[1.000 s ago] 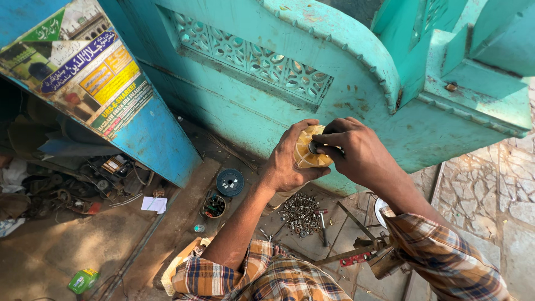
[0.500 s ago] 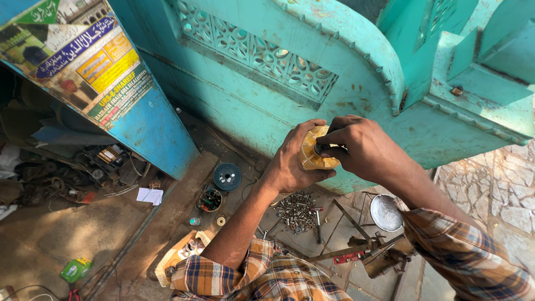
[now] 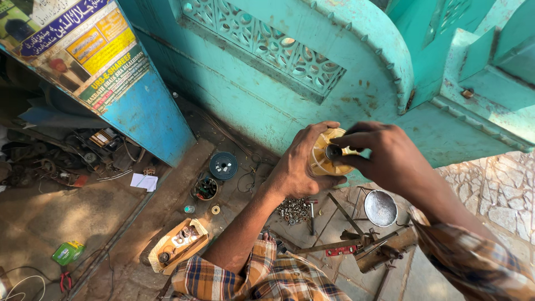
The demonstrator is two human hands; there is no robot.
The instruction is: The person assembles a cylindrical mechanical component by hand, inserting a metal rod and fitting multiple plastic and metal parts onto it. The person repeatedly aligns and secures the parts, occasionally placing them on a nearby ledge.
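Observation:
My left hand (image 3: 298, 167) wraps around the side of a round yellow plastic spool-like part (image 3: 329, 161), held up in front of a teal wall. My right hand (image 3: 384, 159) comes in from the right and pinches a small dark knob (image 3: 333, 151) at the middle of that yellow part with thumb and fingertips. Both forearms wear plaid sleeves. Most of the yellow part is hidden by the two hands.
On the ground below lie a pile of small metal screws (image 3: 295, 209), a round metal bowl (image 3: 380, 207), a dark wire spool (image 3: 223, 165), a small tin of parts (image 3: 205, 188), a cardboard box of parts (image 3: 178, 245) and hand tools (image 3: 362, 245). A blue poster-covered panel (image 3: 139, 111) stands on the left.
The view has shifted slightly, so the hands sit a little lower and to the right in view. Both hands keep hold of the yellow part, with the right fingers on its centre.

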